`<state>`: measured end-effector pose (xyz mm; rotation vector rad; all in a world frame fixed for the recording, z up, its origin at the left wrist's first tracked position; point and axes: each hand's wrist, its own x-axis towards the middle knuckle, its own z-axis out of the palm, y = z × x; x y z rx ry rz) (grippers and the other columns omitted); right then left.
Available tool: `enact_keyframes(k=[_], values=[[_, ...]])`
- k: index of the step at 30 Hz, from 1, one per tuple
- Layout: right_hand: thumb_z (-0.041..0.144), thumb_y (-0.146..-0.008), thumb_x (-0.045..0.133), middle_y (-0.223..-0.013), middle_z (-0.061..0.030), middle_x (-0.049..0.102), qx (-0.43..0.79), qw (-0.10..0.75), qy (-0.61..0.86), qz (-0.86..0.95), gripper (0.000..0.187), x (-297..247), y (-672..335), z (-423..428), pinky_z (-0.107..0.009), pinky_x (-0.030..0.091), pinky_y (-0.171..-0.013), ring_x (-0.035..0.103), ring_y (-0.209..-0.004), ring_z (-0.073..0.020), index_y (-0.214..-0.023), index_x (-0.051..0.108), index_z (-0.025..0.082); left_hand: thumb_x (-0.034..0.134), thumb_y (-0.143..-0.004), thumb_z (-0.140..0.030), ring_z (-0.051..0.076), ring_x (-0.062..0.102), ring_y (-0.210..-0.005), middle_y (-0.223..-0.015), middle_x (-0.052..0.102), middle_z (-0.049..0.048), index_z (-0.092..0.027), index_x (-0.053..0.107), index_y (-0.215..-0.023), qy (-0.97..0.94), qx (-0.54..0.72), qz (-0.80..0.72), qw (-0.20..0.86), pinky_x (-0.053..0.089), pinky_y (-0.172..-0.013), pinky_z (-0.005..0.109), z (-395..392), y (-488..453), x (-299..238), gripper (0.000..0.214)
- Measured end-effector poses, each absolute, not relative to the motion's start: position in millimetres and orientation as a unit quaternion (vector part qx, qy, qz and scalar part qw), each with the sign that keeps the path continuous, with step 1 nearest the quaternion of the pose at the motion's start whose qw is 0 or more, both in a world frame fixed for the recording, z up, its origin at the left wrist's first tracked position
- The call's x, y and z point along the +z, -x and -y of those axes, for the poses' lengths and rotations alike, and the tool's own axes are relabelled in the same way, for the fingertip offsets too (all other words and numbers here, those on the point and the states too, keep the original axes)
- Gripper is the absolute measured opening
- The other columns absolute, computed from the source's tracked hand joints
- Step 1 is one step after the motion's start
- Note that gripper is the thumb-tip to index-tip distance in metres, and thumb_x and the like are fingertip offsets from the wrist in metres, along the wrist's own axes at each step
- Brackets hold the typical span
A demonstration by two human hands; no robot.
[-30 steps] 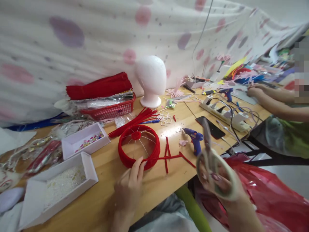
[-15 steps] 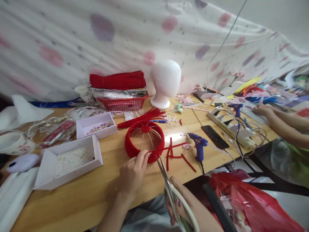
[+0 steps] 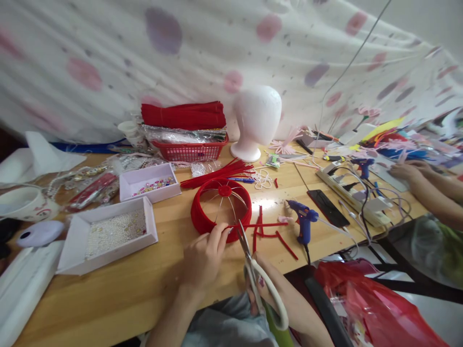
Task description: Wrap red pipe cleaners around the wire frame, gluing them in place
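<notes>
A red pipe-cleaner hoop [image 3: 202,217] with wire spokes and a red hub lies on the wooden table [image 3: 126,294]. My left hand [image 3: 204,255] pinches the hoop's near rim, fingers closed on it. My right hand [image 3: 275,294] grips white-handled scissors [image 3: 253,270]; the blades point up at the rim beside my left fingertips, where a red pipe cleaner [image 3: 267,225] sticks out to the right. Cut red pieces [image 3: 285,243] lie just right of the hoop.
A blue glue gun [image 3: 303,222], a black phone [image 3: 328,207] and a power strip [image 3: 352,190] lie to the right. White trays of beads [image 3: 108,236], a red basket [image 3: 190,150] and a white foam head [image 3: 256,120] stand behind. Another person's hands [image 3: 408,171] work at far right.
My right hand swung the scissors in from the right and brought the blades to the hoop's rim. My left hand kept its hold on the rim. The view shifted left.
</notes>
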<state>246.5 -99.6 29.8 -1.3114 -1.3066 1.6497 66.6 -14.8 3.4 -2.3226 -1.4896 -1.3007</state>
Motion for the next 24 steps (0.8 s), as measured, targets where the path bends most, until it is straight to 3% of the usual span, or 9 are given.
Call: enact_keyframes(k=[14,24], values=[[0.087,-0.076,0.063,-0.066,0.0069,0.056,0.631,0.326,0.557,0.431,0.068,28,-234,82,-0.022,0.041,-0.051,0.055,-0.052,-0.0086,-0.09,0.042,0.024,0.039,-0.111,-0.034,0.012,0.071,-0.053,-0.075,0.081,0.0008,-0.019,0.07,-0.098,0.764,-0.424,0.484,0.039,0.043,-0.054,0.026,16,-66,9,0.037],[0.07,-0.082,0.071,-0.057,0.0086,0.055,0.611,0.339,0.58,0.42,0.054,21,-232,81,-0.02,0.039,-0.048,0.053,-0.046,-0.0081,-0.086,0.044,0.023,0.038,-0.112,-0.034,0.011,0.072,-0.054,-0.074,0.08,0.0,-0.019,0.069,-0.098,0.763,-0.428,0.483,0.034,0.044,-0.055,0.025,16,-67,11,0.037]])
